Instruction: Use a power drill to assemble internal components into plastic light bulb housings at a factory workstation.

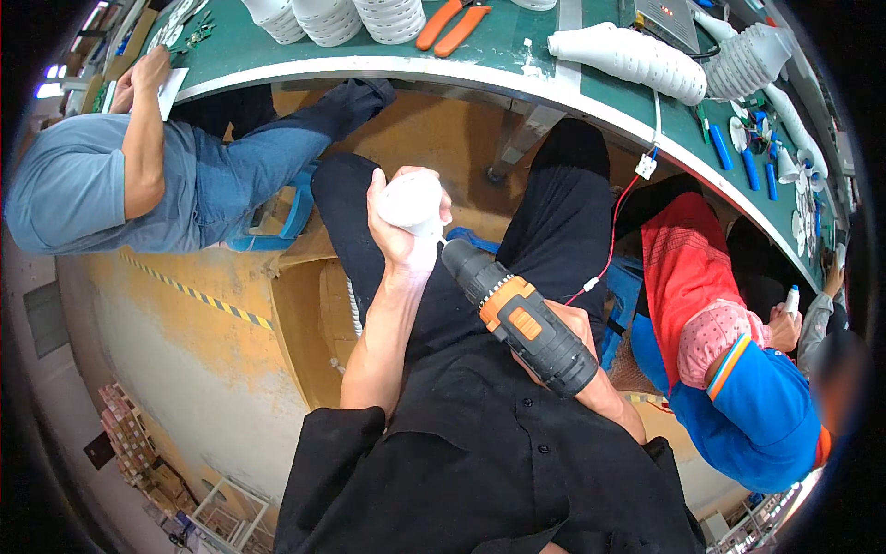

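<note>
My left hand (pixel 389 233) is wrapped round a white rounded plastic housing (pixel 413 197), held up over my lap below the bench edge. In my right hand (pixel 570 325) is a black and orange cordless drill (pixel 519 314), gripped by its handle, which the drill body mostly hides. The drill slants up and to the left. Its thin bit meets or nearly meets the housing's lower right side; I cannot tell whether it touches. A red cable (pixel 611 226) runs down from the bench edge toward the drill and my right hand.
Stacked white perforated cups (pixel 332 20) and orange-handled pliers (pixel 452 28) lie on the green bench (pixel 369 57). A lying stack of white housings (pixel 632 63) is beside a metal box (pixel 660 23). An open cardboard box (pixel 297 323) stands left of my legs. Co-workers sit on both sides.
</note>
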{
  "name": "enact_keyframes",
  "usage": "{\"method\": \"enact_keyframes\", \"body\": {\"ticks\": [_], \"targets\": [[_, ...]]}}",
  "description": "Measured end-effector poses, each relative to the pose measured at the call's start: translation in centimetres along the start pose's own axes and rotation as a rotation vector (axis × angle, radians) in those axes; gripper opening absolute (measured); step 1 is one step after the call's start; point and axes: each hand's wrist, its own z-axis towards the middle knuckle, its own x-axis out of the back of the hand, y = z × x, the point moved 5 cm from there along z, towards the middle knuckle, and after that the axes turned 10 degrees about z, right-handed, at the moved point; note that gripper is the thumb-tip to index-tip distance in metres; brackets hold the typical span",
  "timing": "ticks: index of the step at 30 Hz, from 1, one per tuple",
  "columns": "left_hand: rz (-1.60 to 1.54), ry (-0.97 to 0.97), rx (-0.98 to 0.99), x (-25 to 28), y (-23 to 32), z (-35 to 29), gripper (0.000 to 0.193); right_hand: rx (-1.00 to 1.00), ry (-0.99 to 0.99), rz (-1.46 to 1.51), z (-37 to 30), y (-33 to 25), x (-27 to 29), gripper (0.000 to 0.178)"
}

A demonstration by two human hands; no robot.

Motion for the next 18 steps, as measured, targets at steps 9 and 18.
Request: {"method": "enact_keyframes", "body": {"ticks": [9,18], "targets": [[0.032,-0.017,-0.007,-0.07,0.37,0.05,0.057,-0.005,0.003,0.011,0.08,-0.21,-0.13,0.025],[0.052,-0.005,-0.008,-0.16,0.52,-0.03,0.056,-0.008,-0.009,0.008,0.19,-0.37,-0.10,0.028]]}}
